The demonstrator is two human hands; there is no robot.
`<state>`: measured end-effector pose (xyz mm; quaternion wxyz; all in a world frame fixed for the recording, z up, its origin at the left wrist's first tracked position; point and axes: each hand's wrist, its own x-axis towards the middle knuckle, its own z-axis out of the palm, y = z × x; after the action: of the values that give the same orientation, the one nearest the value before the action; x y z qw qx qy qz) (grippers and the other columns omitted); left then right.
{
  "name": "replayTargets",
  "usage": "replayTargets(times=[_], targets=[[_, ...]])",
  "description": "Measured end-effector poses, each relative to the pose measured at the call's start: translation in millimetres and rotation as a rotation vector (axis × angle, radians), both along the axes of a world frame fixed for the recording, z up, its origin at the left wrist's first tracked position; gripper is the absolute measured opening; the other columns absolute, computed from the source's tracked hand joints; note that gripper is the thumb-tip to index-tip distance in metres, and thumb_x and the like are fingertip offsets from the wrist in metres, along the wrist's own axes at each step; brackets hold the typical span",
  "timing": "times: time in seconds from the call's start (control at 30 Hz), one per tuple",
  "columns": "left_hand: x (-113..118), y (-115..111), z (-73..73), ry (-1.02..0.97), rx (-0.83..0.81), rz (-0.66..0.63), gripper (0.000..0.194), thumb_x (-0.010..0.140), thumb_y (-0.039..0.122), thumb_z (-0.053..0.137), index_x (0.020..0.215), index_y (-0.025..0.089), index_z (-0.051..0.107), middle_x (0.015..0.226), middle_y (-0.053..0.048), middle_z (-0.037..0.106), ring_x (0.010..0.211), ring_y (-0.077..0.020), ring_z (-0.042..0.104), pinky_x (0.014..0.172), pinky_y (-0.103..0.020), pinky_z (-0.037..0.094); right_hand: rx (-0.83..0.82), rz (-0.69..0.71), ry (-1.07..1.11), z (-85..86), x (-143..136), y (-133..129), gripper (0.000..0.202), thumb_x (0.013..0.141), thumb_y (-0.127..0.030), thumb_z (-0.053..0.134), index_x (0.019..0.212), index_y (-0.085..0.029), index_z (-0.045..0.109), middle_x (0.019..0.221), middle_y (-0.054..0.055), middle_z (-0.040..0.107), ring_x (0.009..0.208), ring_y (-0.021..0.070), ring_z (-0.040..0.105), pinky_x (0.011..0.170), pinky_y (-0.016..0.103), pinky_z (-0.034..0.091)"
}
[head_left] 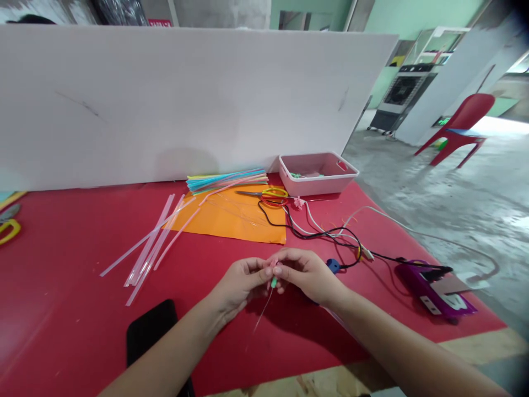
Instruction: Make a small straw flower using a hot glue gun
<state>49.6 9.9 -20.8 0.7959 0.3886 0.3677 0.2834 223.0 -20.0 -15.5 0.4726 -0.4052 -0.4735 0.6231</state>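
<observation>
Near the front of the red table, my left hand (248,278) and my right hand (301,271) meet, thumbs and fingers pinched round a small pink piece (274,263). A short green part (274,282) hangs below it, between the fingertips. From there a thin pale strand (263,315) runs down and to the left. The fingers cover much of the pink piece. Pale pink straws (151,248) lie to the left of my hands. Behind them, scissors with yellow and red handles (275,194) and a bundle of coloured straws (227,179) rest at an orange sheet (231,220).
A pink basket (318,186) stands at the back, below a white board (185,105). Black and white cables (309,236) run right to a purple power strip (438,289). A black phone-like object (152,331) lies partly under my left forearm. Another pair of scissors (9,229) is far left.
</observation>
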Motion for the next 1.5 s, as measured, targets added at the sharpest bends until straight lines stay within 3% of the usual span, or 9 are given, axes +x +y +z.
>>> replayTargets(times=[0.53, 0.7, 0.87, 1.0, 1.03, 1.17, 1.27, 1.4, 1.5], targets=[[5.5, -2.5, -1.2, -0.056, 0.023, 0.383, 0.064, 0.043, 0.036, 0.100, 0.080, 0.018, 0.051, 0.070, 0.007, 0.062, 0.055, -0.0068, 0.058, 0.056, -0.020, 0.050, 0.172, -0.135, -0.226, -0.7, -15.3, 7.6, 0.023, 0.075, -0.036, 0.076, 0.076, -0.016, 0.065, 0.061, -0.001, 0.065, 0.048, 0.0081, 0.054, 0.046, 0.021, 0.045], [-0.3, 8.0, -3.8, -0.017, 0.111, 0.560, 0.055, 0.060, 0.054, 0.089, 0.083, 0.017, 0.054, 0.077, 0.005, 0.057, 0.062, -0.0071, 0.056, 0.057, -0.020, 0.050, 0.364, -0.369, -0.381, 44.7, 18.7, 69.7, 0.014, 0.078, -0.026, 0.074, 0.076, -0.015, 0.065, 0.064, -0.001, 0.066, 0.053, 0.0088, 0.057, 0.052, 0.022, 0.049], [-12.2, 23.9, -5.6, -0.011, 0.184, 0.689, 0.042, 0.090, 0.059, 0.061, 0.094, 0.017, 0.056, 0.093, 0.000, 0.060, 0.069, -0.0075, 0.057, 0.060, -0.020, 0.050, 0.543, -0.852, -0.551, 112.5, 95.2, 165.3, 0.029, 0.099, -0.035, 0.058, 0.121, -0.016, 0.061, 0.114, 0.007, 0.067, 0.092, 0.0169, 0.067, 0.079, 0.036, 0.059], [-14.9, 28.8, -11.5, 0.064, 0.193, 0.629, 0.034, 0.097, 0.040, 0.060, 0.120, 0.015, 0.061, 0.114, -0.009, 0.066, 0.092, -0.0194, 0.067, 0.078, -0.038, 0.059, 0.624, -0.840, -0.785, 122.5, 128.8, 190.5, 0.047, 0.109, -0.033, 0.026, 0.124, -0.009, 0.063, 0.129, 0.008, 0.059, 0.114, 0.0207, 0.064, 0.098, 0.039, 0.050], [-14.9, 29.3, -13.0, 0.089, 0.210, 0.607, 0.035, 0.097, 0.037, 0.061, 0.125, 0.016, 0.060, 0.122, -0.010, 0.065, 0.100, -0.0223, 0.067, 0.084, -0.042, 0.059, 0.651, -0.817, -0.837, 119.1, 131.2, 190.8, 0.034, 0.101, -0.037, 0.054, 0.127, -0.016, 0.060, 0.127, 0.010, 0.062, 0.110, 0.0223, 0.065, 0.093, 0.044, 0.056], [-15.9, 31.8, -6.6, 0.190, 0.358, 0.538, 0.035, 0.097, 0.035, 0.061, 0.127, 0.017, 0.060, 0.127, -0.011, 0.063, 0.106, -0.0238, 0.066, 0.089, -0.045, 0.058, 0.780, -0.665, -1.038, 100.2, 120.0, 183.0, 0.053, 0.109, -0.034, 0.020, 0.123, -0.007, 0.063, 0.131, 0.007, 0.057, 0.114, 0.0192, 0.064, 0.100, 0.037, 0.048], [-22.7, 30.6, 22.8, 0.264, 0.524, 0.508, 0.028, 0.095, 0.032, 0.062, 0.116, 0.015, 0.064, 0.113, -0.010, 0.068, 0.094, -0.0207, 0.067, 0.082, -0.039, 0.058, 0.897, -0.494, -1.117, 89.9, 95.9, 158.0, 0.045, 0.109, -0.037, 0.028, 0.121, -0.013, 0.064, 0.123, 0.007, 0.063, 0.113, 0.0213, 0.065, 0.098, 0.041, 0.052], [-57.7, 6.5, 69.0, 0.351, 0.734, 0.426, 0.024, 0.086, 0.037, 0.068, 0.103, 0.020, 0.072, 0.111, -0.009, 0.071, 0.099, -0.0247, 0.067, 0.088, -0.038, 0.055, 1.100, -0.242, -1.131, 76.6, 65.9, 81.1, 0.024, 0.101, -0.034, 0.052, 0.103, -0.017, 0.069, 0.106, 0.004, 0.071, 0.102, 0.0201, 0.068, 0.095, 0.041, 0.055], [-107.9, -30.4, 60.4, 0.785, 0.959, 0.368, 0.043, 0.076, 0.046, 0.074, 0.114, 0.025, 0.074, 0.127, -0.012, 0.070, 0.124, -0.0384, 0.060, 0.108, -0.057, 0.043, 1.216, -0.217, -1.084, 54.3, 62.0, 18.6, 0.013, 0.094, -0.019, 0.057, 0.098, -0.022, 0.069, 0.101, 0.004, 0.074, 0.101, 0.0188, 0.067, 0.100, 0.039, 0.053]])
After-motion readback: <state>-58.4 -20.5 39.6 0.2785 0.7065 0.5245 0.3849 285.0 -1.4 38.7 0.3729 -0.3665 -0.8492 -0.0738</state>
